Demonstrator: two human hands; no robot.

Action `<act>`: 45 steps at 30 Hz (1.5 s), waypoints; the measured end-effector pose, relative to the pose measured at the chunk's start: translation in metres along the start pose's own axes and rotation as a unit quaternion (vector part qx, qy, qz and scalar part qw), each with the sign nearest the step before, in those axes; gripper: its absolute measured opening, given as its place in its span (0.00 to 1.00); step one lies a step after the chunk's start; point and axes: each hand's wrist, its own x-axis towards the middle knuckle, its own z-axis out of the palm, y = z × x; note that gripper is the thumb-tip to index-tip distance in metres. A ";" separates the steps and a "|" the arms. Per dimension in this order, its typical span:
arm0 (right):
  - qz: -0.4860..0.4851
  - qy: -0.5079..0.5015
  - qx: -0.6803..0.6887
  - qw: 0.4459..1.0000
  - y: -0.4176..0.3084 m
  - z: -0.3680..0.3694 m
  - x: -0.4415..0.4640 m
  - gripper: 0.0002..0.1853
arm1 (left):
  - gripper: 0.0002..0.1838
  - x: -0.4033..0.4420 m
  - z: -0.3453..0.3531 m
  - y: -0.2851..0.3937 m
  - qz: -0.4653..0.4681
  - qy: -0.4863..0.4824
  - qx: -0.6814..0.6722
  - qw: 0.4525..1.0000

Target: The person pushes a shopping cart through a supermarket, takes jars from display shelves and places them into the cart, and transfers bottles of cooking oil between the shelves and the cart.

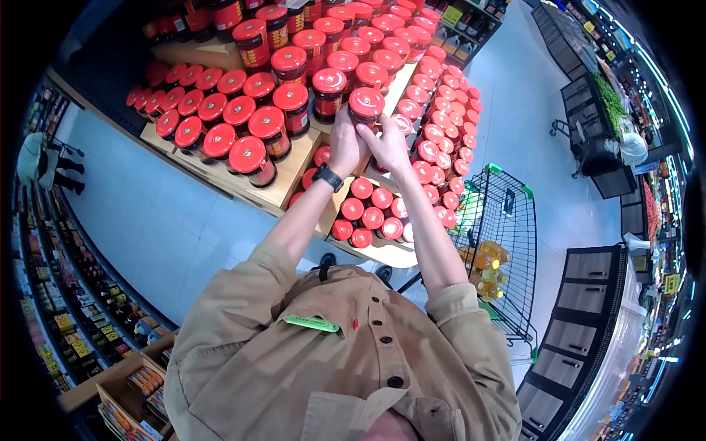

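Both of my hands are closed around one red-lidded jar (365, 105) with dark contents, held upright at the display. My left hand (346, 141), with a black watch on its wrist, grips the jar's left side. On the right side, my right hand (387, 145) wraps the same jar, its thumb near the left hand. Rows of matching jars (250, 156) stand on the wooden display (286, 182) to the left and behind. More red-lidded jars (372, 217) fill a lower level beneath my forearms, and others line the right side.
A wire shopping cart (515, 242) holding bottles of yellow oil (491, 257) stands to the right. Dark-framed cabinets (573, 331) lie further right. Stocked shelves (66, 294) curve along the left. A person (45, 163) is in the left aisle.
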 end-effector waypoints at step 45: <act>0.049 0.104 0.568 0.815 0.065 -0.196 -0.213 0.30 | 0.34 -0.144 0.076 0.223 -0.268 -0.446 -0.436 0.734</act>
